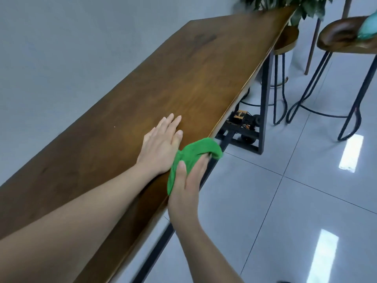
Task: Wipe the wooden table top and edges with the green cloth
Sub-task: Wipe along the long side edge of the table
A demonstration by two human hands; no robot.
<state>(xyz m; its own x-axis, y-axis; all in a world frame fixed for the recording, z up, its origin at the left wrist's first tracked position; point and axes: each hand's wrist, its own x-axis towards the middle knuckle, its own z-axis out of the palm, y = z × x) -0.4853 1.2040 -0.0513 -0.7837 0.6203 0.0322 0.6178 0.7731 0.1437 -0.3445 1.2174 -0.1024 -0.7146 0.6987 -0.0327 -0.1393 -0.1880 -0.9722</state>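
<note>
A long, narrow wooden table [183,78] runs from the lower left to the upper right along a grey wall. My left hand [161,144] lies flat on the table top near its right edge, fingers together, holding nothing. My right hand [187,184] grips the green cloth [195,154] and presses it against the table's right edge, with the cloth wrapped over that edge. The cloth touches the side of my left hand.
Two bar stools [344,39] with wooden seats and black metal legs stand to the right of the table. A leafy plant [295,7] sits at the far end. A small wheeled device [244,121] rests on the table's black frame underneath. Glossy grey floor tiles [285,201] lie to the right.
</note>
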